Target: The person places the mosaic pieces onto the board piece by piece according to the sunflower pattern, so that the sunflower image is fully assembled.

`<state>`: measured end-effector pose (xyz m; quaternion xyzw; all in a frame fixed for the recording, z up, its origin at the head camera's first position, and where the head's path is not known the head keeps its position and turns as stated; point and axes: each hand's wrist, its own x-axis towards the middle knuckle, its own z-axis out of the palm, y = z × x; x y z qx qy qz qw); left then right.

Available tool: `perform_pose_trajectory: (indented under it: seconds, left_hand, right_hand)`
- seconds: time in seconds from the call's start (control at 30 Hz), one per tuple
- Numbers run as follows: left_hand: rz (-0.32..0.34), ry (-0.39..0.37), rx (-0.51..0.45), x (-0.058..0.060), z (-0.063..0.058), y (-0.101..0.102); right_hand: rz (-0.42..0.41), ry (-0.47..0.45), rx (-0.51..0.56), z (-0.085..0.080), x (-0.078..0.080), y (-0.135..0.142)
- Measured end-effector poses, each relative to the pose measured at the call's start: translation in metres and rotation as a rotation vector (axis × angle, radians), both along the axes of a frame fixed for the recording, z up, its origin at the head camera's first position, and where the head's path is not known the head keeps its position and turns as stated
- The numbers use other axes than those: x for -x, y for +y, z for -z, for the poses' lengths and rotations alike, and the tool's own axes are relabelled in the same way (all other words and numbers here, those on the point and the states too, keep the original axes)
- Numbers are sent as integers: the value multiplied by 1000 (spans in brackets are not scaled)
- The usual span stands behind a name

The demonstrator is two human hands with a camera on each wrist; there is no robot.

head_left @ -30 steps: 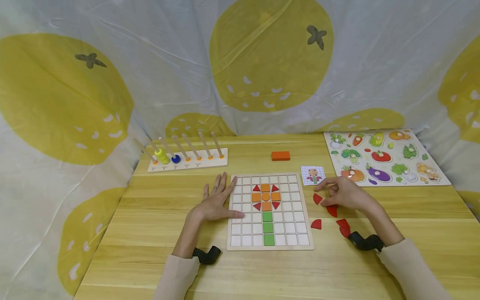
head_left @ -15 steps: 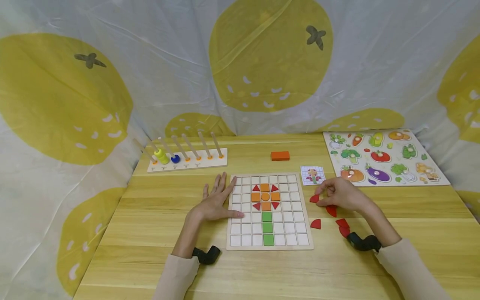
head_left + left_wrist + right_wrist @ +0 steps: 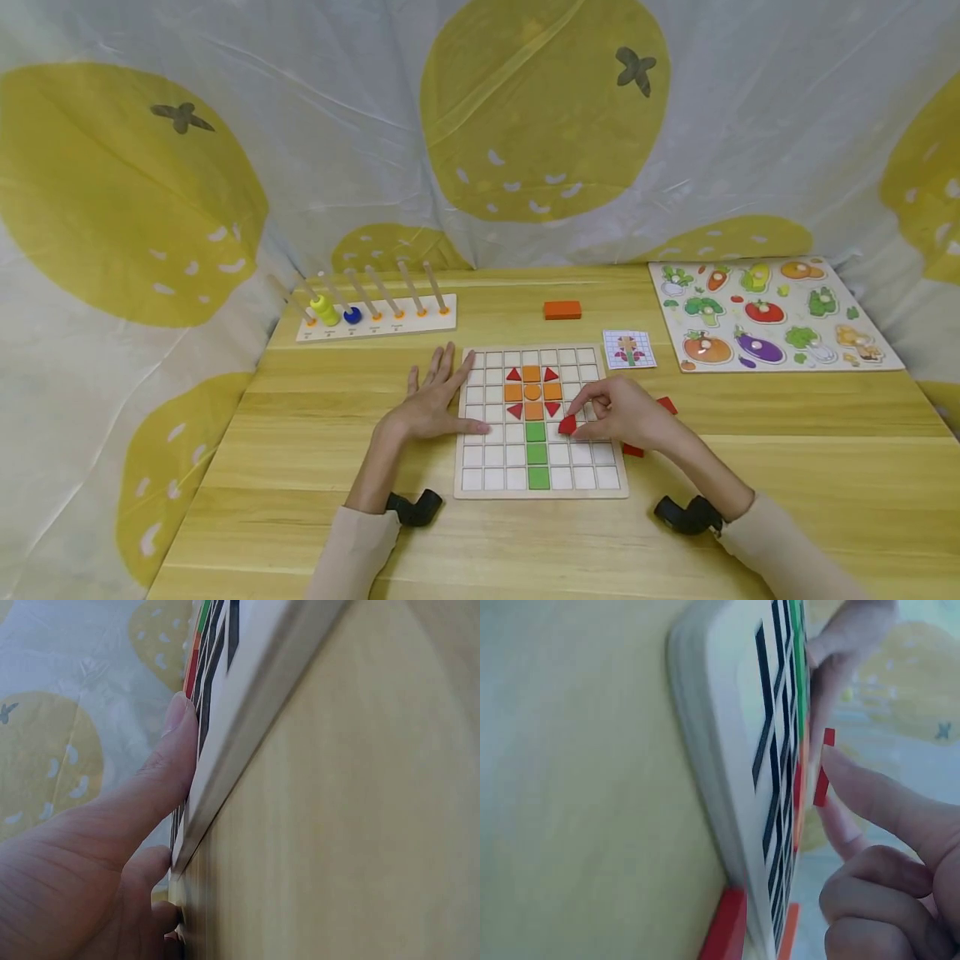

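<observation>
A white grid board with a pale wooden rim lies on the table, bearing green squares, orange squares, an orange circle and small red triangles. My left hand rests at its left edge with fingers spread, the thumb on the grid. Between thumb and forefinger, my right hand pinches a red quarter-circle piece. That red piece is seen edge-on in the right wrist view, slightly above the board. Loose red pieces lie right of the board, partly hidden by the right hand and forearm.
A printed pattern card lies right of the board's top corner. Behind the board sits an orange block. A peg stand with yellow and blue rings is at back left, a vegetable puzzle at back right.
My right hand has picked up a red quarter-circle piece from the table and carried it left over the board. The left hand has stayed in place.
</observation>
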<state>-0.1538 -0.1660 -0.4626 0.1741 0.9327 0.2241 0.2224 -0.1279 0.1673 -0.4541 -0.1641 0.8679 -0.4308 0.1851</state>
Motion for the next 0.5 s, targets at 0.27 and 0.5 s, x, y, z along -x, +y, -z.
perform_pose_trajectory:
  seconds: [0.27, 0.5]
  left_hand:
    - [5, -3, 15, 1, -1, 0]
    - [-3, -13, 17, 1, -2, 1]
  right_hand:
    - [17, -27, -56, 3, -3, -13]
    - [-5, -10, -29, 4, -3, -12]
